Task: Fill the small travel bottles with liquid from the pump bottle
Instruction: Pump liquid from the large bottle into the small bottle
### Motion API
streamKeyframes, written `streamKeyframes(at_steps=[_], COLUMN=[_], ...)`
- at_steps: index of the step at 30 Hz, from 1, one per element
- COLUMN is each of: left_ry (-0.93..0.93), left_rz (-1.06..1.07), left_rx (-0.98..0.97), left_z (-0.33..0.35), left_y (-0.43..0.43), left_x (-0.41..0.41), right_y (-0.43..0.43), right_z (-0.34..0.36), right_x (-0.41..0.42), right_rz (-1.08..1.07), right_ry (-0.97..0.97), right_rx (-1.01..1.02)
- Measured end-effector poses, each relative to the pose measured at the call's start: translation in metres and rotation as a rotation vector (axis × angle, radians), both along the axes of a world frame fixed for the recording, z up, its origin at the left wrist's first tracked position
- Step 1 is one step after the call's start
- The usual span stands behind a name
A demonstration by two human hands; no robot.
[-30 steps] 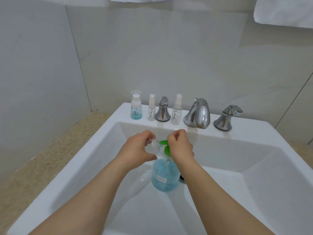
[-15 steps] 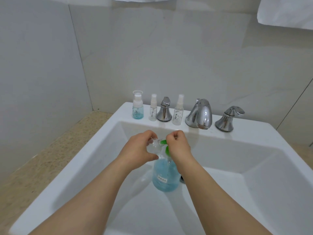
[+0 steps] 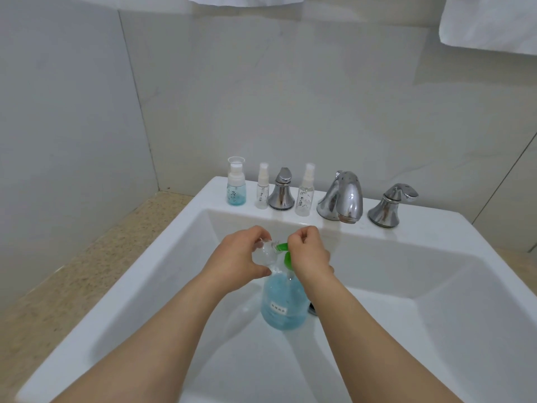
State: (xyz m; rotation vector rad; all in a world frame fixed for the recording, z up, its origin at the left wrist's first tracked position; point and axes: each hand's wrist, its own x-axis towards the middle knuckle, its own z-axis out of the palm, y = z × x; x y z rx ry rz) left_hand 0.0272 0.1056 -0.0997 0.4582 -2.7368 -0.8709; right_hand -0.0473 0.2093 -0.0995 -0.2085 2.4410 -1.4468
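The right hand (image 3: 309, 257) hides most of the green pump head (image 3: 287, 258); the label (image 3: 278, 310) print is illegible.

I'm in a bathroom: a white sink (image 3: 436, 228) with a chrome tap (image 3: 344, 196), tiled walls (image 3: 290, 97), towels (image 3: 491, 21) hanging above.

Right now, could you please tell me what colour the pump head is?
The pump head is bright green, clearest in the head view.
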Motion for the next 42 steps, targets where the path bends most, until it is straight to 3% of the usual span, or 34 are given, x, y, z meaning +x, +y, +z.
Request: streamKeyframes(at_steps=[6, 17, 25, 34, 40, 42], left_ry=[0.037, -0.021, 0.006, -0.052, -0.014, -0.002], left_rz=[0.0, -0.014, -0.021, -0.008, -0.017, -0.013], left_rx=[0.029, -0.017, 0.006, -0.049, -0.011, -0.003], left_z=[0.003, 0.001, 0.004, 0.004, 0.007, 0.008], left_y=[0.001, 0.0, 0.001, 0.001, 0.001, 0.003], left_x=[-0.001, 0.0, -0.001, 0.001, 0.002, 0.001], right_y=[-0.005, -0.002, -0.007, -0.006, -0.007, -0.006], right_z=[0.005, -0.002, 0.005, -0.001, 0.002, 0.003], right_x=[-0.007, -0.001, -0.011, -0.003, -0.009, -0.01], right_rz=[-0.017, 0.012, -0.011, 0.024, 0.014, 0.034], right_ry=[0.053, 0.029, 0.024, 0.197, 0.148, 0.17], right_rx=[-0.111, 0.063, -0.176, 0.156, -0.062, -0.044])
